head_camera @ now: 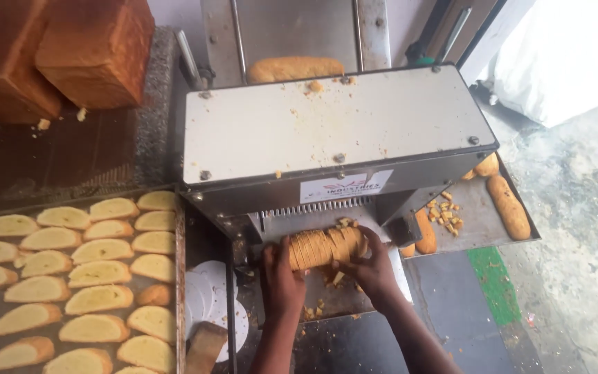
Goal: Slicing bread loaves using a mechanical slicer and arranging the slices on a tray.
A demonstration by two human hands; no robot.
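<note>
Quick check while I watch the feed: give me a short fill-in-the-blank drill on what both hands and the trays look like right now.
1. Both hands, left hand and right hand, grip a sliced ____ at the slicing machine outlet.
2. The tray on the person's left holds bread slices laid in ____.
3. Whole loaves lie on the shelf to the machine's ____.

Missing words: loaf; rows; right

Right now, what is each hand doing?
Left hand: closed on one end of the sliced loaf.
Right hand: closed on its other end.
</note>
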